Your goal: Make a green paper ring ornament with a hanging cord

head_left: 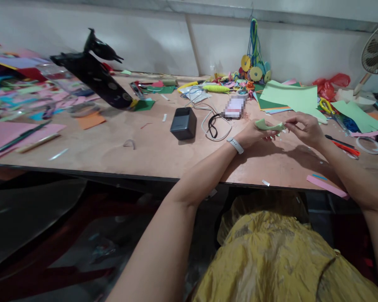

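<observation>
A curled strip of light green paper [267,126] is held between my two hands above the right half of the table. My left hand [252,133], with a pale band on its wrist, grips the strip from the left side, its fingers partly behind the paper. The fingers of my right hand [304,127] pinch the strip's right end. Just behind my left hand lies a phone [234,107], its screen blurred. Sheets of light green paper [292,97] are stacked beyond my right hand.
A black power bank [183,123] and a white cable [204,126] lie left of my hands. Yellow scissors [326,106], an orange cutter [346,147] and a tape ring [369,145] are at right. A black bottle [97,77] and paper scraps are farther left. A fan [377,48] stands back right.
</observation>
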`<action>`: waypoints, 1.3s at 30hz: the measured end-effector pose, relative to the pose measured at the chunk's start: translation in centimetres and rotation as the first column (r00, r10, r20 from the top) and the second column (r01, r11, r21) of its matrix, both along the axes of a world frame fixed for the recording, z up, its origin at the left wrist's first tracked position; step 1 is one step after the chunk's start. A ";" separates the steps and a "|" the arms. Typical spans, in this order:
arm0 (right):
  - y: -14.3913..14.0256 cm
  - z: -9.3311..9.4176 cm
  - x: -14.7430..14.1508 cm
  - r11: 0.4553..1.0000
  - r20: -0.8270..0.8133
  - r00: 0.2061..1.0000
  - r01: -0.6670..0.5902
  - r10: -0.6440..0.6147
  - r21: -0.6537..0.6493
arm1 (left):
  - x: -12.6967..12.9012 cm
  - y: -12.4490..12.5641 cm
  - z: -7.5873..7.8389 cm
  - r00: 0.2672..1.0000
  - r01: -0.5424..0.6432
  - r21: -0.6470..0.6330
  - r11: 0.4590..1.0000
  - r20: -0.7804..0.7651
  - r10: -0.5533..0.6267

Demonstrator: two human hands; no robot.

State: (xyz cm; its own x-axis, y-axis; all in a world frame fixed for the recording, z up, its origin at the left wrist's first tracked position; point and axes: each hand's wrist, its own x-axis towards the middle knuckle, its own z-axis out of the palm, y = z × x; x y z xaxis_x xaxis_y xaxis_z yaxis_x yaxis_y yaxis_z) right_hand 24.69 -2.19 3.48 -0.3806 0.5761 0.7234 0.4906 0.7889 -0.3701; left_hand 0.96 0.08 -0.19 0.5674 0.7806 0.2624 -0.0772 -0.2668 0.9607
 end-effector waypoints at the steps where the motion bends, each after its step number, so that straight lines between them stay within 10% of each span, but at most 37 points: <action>1: 0.0 0.0 0.0 1.000 0.008 1.000 -0.004 0.004 0.021 | 0.0 0.0 0.0 1.000 -0.006 -0.007 1.000 0.000 0.006; 16: -0.6 -0.1 -0.5 0.993 -0.061 0.998 0.010 -0.003 0.121 | 0.6 -2.1 1.8 0.997 -0.058 -0.034 0.998 -0.061 0.056; 39: -1.3 0.2 -0.9 0.993 -0.149 0.988 0.015 -0.032 -0.114 | 0.7 -2.0 2.3 0.999 -0.006 -0.093 0.996 0.031 0.009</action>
